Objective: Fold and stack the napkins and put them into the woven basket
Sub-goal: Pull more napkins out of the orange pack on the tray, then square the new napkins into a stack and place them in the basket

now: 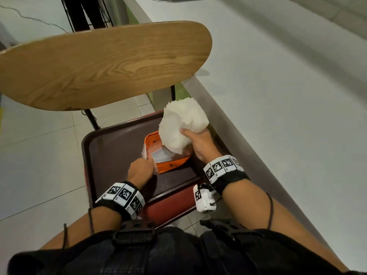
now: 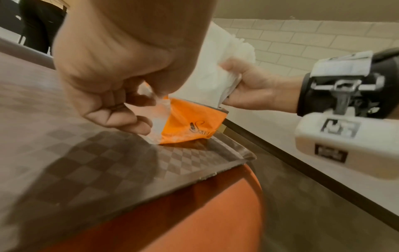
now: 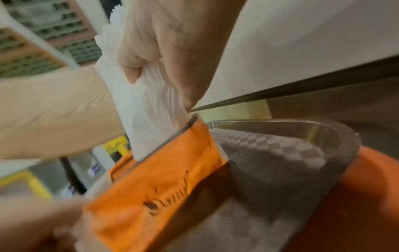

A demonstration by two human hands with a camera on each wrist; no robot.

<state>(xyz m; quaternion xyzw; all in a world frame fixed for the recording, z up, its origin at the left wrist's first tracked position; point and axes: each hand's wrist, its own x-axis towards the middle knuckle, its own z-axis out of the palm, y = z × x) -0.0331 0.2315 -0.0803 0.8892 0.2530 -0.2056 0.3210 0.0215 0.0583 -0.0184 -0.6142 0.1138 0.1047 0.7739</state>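
Note:
A thick bundle of white napkins [image 1: 181,124] is gripped by my right hand [image 1: 198,140], its lower end still inside the mouth of an orange plastic napkin packet [image 1: 171,162]. The same napkins [image 3: 149,109] rise out of the packet [image 3: 155,187] in the right wrist view. My left hand [image 1: 142,167] pinches the packet's near white edge [image 2: 159,119] and holds the packet [image 2: 192,124] down on the dark brown tray [image 1: 111,155]. No woven basket is in view.
The tray [image 2: 108,170] lies on a red chair seat [image 1: 170,203] with a wooden backrest [image 1: 99,64]. A long white counter [image 1: 278,96] runs along the right, its edge close beside the tray. Tiled floor lies to the left.

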